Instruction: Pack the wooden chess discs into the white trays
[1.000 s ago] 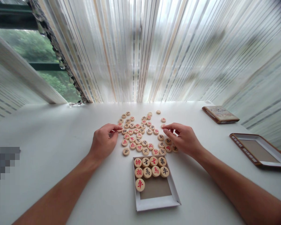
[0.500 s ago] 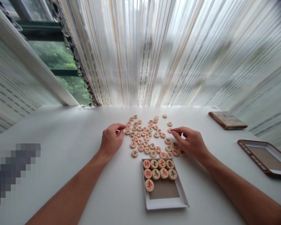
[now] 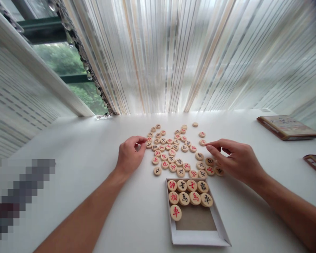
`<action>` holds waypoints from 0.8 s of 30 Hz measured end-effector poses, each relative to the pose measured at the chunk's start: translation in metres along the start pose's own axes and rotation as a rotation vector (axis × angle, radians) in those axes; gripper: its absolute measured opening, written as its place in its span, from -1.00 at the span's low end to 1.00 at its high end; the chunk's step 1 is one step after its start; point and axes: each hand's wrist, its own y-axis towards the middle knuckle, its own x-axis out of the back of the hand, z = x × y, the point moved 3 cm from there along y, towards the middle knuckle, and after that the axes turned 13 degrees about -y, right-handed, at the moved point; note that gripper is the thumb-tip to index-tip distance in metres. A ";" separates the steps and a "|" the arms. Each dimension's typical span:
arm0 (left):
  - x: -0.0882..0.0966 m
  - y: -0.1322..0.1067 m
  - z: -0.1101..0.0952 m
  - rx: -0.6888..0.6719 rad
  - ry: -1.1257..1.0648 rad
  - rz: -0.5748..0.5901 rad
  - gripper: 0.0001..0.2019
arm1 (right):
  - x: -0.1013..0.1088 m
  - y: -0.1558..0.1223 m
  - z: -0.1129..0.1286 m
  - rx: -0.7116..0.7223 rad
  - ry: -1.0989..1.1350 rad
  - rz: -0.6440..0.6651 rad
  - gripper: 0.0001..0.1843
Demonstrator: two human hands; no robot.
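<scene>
Many round wooden xiangqi pieces [image 3: 172, 168] with red or black characters lie loose on the white table. My left hand [image 3: 131, 153] is at the left edge of this group. Its index fingertip reaches a red-marked piece [image 3: 149, 139], with the thumb just below and a small gap between them. Over on the right side, my right hand [image 3: 235, 160] extends its index finger to the edge of another red-marked piece [image 3: 202, 142]. Its thumb hangs slightly apart below. Nearest me, a shallow box tray [image 3: 200, 238] holds two full rows of larger-looking pieces and a single red piece [image 3: 175, 212] beneath them.
A brown-edged flat box [image 3: 289, 126] with a picture on top lies at the back right. Part of an open brown-rimmed lid or tray [image 3: 314, 167] shows at the right edge. Striped curtains [image 3: 173, 63] hang behind the table. A pixelated dark shape covers the left side.
The view has shifted, so the table items appear farther right and the lid is more cut off. Both hands stay beside the same pieces, and the tray's contents are unchanged.
</scene>
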 end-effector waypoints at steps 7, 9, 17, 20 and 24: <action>-0.003 -0.005 -0.008 -0.042 0.020 0.038 -0.83 | 0.000 -0.001 0.003 0.068 0.032 0.009 -0.79; -0.004 -0.006 -0.011 -0.058 0.026 0.056 -0.82 | -0.001 -0.001 0.003 0.075 0.038 0.009 -0.79; -0.005 -0.006 -0.011 -0.072 0.022 0.067 -0.85 | -0.001 0.000 0.004 0.086 0.047 0.008 -0.79; -0.005 -0.006 -0.010 -0.072 0.019 0.068 -0.85 | 0.000 0.000 0.004 0.084 0.047 0.008 -0.79; -0.005 -0.006 -0.011 -0.071 0.017 0.071 -0.85 | 0.000 0.000 0.005 0.091 0.040 0.015 -0.79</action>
